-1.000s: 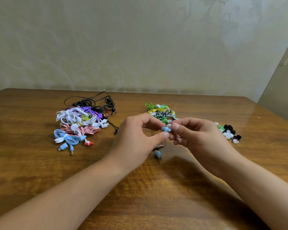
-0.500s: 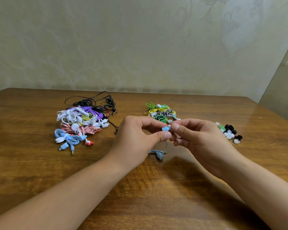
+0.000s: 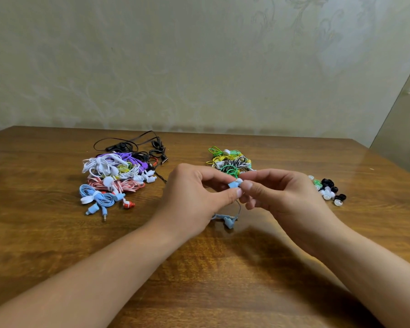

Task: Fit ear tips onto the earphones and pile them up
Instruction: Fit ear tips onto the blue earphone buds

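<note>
Pale wallpaper with a faint leaf pattern stands behind a brown wooden tabletop [image 3: 57,245]. Above the middle of it, the left hand [image 3: 194,197] pinches a light blue earbud [image 3: 233,184] between thumb and forefinger. The right hand [image 3: 287,197] meets it from 3 o'clock, its curled fingertips [image 3: 246,185] pinching the tip end of the same earbud; whether an ear tip sits between them, I cannot tell. From the earbud a blue cable [image 3: 239,209] hangs down to the second blue earbud [image 3: 229,222], which lies on the wood at 6 o'clock from the hands. At 10 o'clock lies a big pile of coiled earphones [image 3: 114,178] in white, purple, red, blue and black. At 12 o'clock lies a smaller green and yellow bundle [image 3: 227,159]. At 3 o'clock is a small heap of loose ear tips [image 3: 328,188], black, white and green.
</note>
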